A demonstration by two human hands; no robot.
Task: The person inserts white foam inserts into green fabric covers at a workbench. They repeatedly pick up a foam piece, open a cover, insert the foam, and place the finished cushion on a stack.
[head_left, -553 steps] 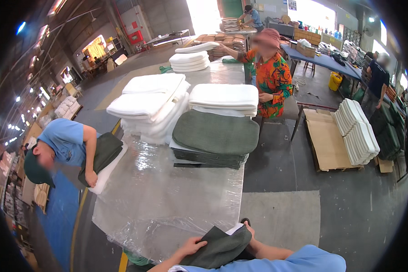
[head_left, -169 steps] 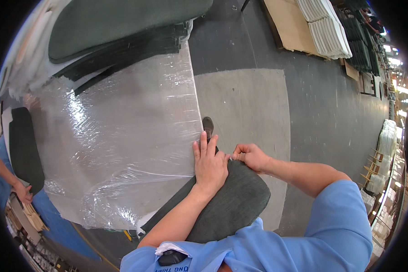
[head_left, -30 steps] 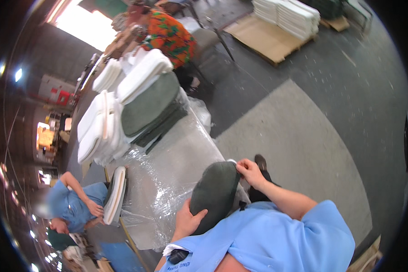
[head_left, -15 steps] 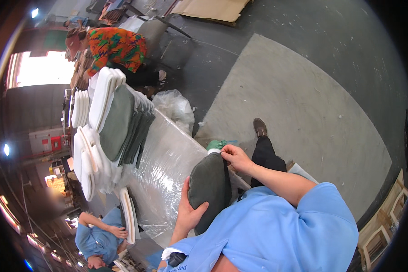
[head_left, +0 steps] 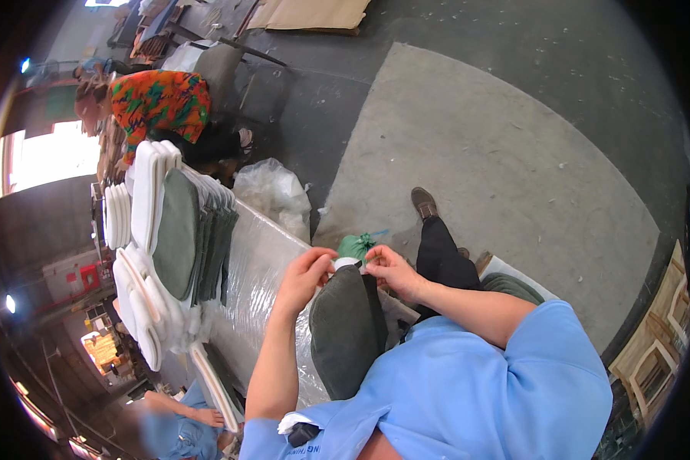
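Note:
A dark grey-green cushion cover [head_left: 343, 330] stands against my front, its far end open around a strip of white padding [head_left: 347, 263]. My left hand [head_left: 307, 277] is closed at the left of that opening, thumb and fingers pinching the cover's edge by the white padding. On the opposite side my right hand [head_left: 392, 274] pinches the cover's edge, near a small dark piece. The fingertips partly hide what they grip. Just beyond the opening is a green bag [head_left: 356, 246], tied or gathered at its top.
A plastic-wrapped table [head_left: 245, 307] stretches to my left. On it are stacked grey-green cushions [head_left: 178, 234] and white pads [head_left: 147, 192]. Clear plastic bags [head_left: 274, 192] lie beyond. One co-worker in a patterned top [head_left: 161, 107] bends at far left; another in blue [head_left: 184, 422] handles pads. Wooden frames [head_left: 655, 368] stand at right.
My left hand has left the cushion's side and moved to its far end, pinching near the white padding. My right hand stays at the opening. The whole view has shifted slightly.

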